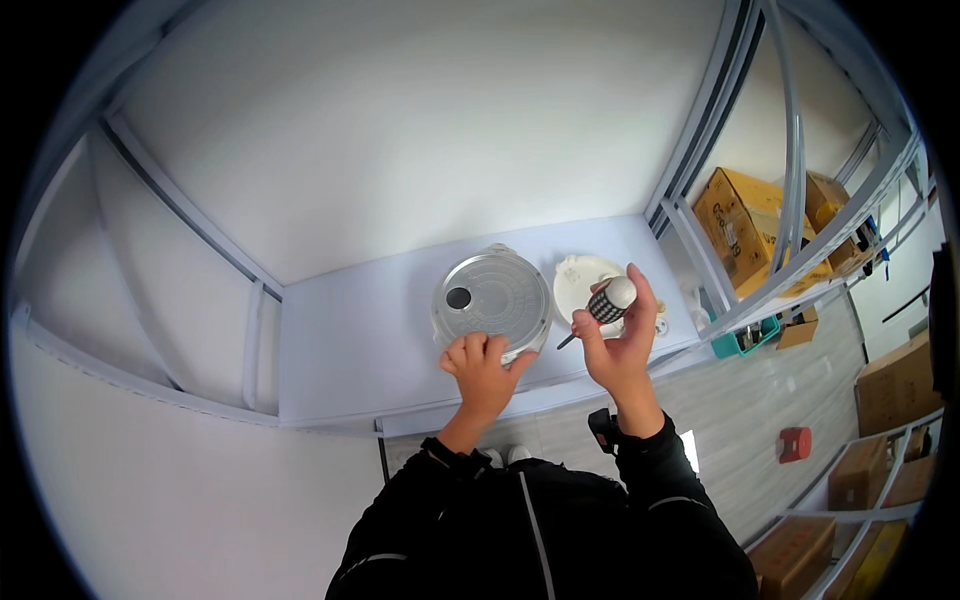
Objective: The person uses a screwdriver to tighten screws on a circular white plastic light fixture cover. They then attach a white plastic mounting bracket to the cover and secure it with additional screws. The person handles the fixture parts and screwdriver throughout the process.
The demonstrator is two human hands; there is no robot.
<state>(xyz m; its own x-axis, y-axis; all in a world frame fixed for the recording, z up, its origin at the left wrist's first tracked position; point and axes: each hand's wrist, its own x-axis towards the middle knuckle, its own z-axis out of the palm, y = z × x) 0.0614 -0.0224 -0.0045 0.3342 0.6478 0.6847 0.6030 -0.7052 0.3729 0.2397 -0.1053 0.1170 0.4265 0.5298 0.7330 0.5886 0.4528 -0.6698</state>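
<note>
Left hand lay over the near rim of the round metal disc, fingers bent, thumb spread wide, steadying rather than enclosing it. Disc sat mid-counter, dark round hole toward its left side. Right hand was closed on a screwdriver, handle pinched between thumb and fingers, shaft angled down-left, tip just beside the disc (couldn't tell how high above the counter).

Risks, my read: that slanted shaft could skid across the metal and scratch it, or jab the left thumb, nearest to the tip. Light hold on one rim only, so the disc could spin or slide under torque.

In the way: the round off-white part, right of the disc, partly hidden behind the right hand; an elbow swing could clip it. Small bits right of that, too small to identify. Frame post limited the right rear. Beyond: yellow carton, teal bin, red stool on the floor.
</note>
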